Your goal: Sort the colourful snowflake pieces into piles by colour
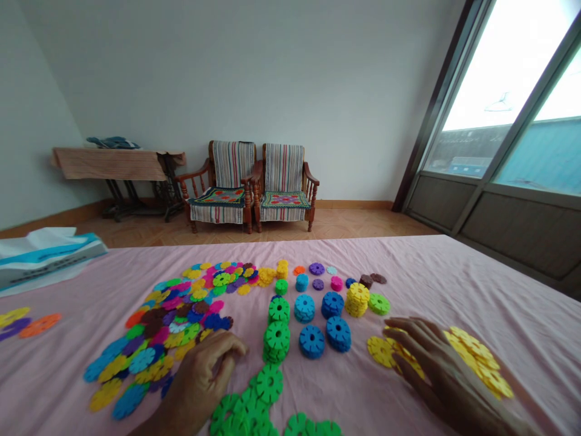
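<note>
My right hand lies spread over several yellow snowflake discs, its fingertips on them. More yellow discs lie in a heap to the right of it. My left hand has its fingers curled in, with nothing visible in them. It rests at the edge of a spread of mixed-colour snowflake discs. Between my hands stand a green stack, blue stacks and a yellow stack. Loose green discs lie to the right of my left hand, near the front edge of the view.
Small stacks and single discs, among them a purple disc, sit farther back on the pink cloth. At the left are a tissue pack and an orange disc. Beyond the table stand two wooden armchairs.
</note>
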`<state>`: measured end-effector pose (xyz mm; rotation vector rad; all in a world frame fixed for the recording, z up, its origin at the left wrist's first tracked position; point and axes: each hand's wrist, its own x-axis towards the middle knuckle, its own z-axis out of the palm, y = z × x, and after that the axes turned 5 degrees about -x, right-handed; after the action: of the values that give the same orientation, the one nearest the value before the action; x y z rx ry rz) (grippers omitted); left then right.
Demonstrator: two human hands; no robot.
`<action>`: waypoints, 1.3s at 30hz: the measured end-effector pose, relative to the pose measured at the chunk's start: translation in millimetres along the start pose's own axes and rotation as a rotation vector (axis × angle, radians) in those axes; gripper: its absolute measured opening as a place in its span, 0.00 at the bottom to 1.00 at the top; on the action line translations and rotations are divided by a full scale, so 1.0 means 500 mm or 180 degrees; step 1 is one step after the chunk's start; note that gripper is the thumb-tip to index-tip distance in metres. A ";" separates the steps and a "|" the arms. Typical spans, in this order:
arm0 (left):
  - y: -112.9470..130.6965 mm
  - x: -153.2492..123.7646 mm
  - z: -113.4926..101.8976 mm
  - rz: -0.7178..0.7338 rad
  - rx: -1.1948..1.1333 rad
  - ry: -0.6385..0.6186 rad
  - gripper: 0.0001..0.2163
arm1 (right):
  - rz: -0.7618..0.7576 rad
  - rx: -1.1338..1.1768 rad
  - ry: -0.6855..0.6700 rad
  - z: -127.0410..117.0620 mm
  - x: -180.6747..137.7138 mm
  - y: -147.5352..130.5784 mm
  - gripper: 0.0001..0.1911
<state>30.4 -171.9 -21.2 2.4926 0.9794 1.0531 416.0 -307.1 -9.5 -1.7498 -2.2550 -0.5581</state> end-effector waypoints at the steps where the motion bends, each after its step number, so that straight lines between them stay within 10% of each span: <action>1: 0.000 0.000 0.000 -0.0005 -0.0005 0.0000 0.10 | -0.0216 0.0047 -0.0008 -0.008 0.012 -0.021 0.14; 7: 0.003 -0.002 -0.002 -0.0010 -0.0021 0.0026 0.10 | -0.0472 0.0105 0.0093 -0.030 0.041 -0.067 0.11; 18: 0.003 -0.001 -0.001 -0.0074 -0.0051 -0.0025 0.11 | 0.0059 -0.0310 -0.0009 0.014 -0.011 0.037 0.13; 26: 0.005 -0.004 -0.003 -0.0105 -0.0117 -0.0074 0.11 | 0.0727 0.0662 0.0309 0.013 0.107 -0.005 0.15; 39: 0.005 -0.001 -0.002 -0.0139 -0.0164 -0.0101 0.11 | 0.0842 0.0672 -0.1018 0.036 0.238 -0.016 0.14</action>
<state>30.7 -174.1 -19.8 2.4279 0.9805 1.0098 378.4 -196.5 21.8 -2.0967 -2.1232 0.0152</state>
